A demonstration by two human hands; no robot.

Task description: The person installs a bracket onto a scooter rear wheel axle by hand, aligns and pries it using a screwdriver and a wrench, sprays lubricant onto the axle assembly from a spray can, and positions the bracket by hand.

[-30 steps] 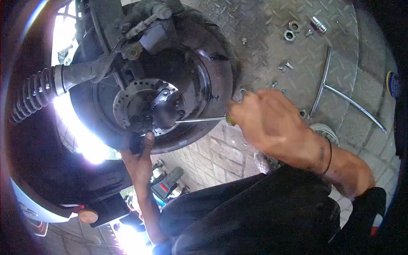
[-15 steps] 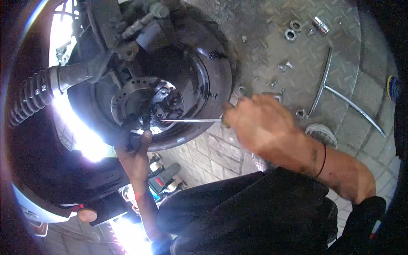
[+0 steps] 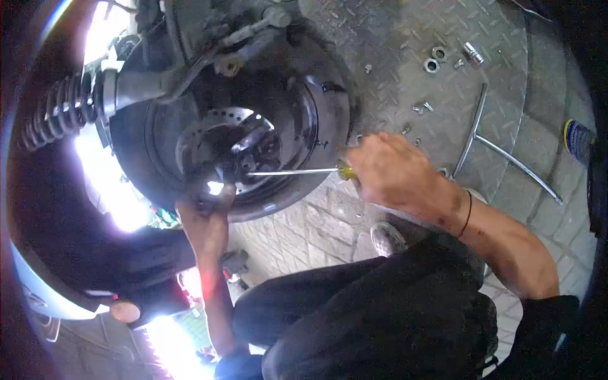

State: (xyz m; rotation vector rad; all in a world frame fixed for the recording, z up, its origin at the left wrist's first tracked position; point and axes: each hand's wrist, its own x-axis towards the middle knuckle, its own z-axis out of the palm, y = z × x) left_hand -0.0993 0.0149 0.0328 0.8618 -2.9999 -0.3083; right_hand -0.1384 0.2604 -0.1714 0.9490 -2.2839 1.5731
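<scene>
My right hand [image 3: 396, 171] is wrapped round the yellow handle of a screwdriver [image 3: 294, 171]. Its metal shaft points left, and the tip reaches in among dark parts beside the perforated brake disc [image 3: 237, 115] in the wheel [image 3: 332, 123]. From below, my left hand [image 3: 206, 228] grips a dark part at the disc that looks like a brake caliper [image 3: 206, 177]. The thumb lies on its right side; the other fingers are mostly hidden in shadow. A bright glare spot shows just above the thumb.
Nuts [image 3: 432, 65], a chrome socket [image 3: 472, 54] and several small bolts [image 3: 422, 107] lie on the metal tread plate [image 3: 399, 76]. A T-shaped wrench [image 3: 476, 135] rests across its right edge. A blue and yellow can [image 3: 577, 142] stands far right. A coil spring shock absorber [image 3: 63, 111] is left.
The view has shifted, so the wheel and tools sit differently in it. The screwdriver remains in my right hand, its tip still at the brake parts. My left hand keeps its grip.
</scene>
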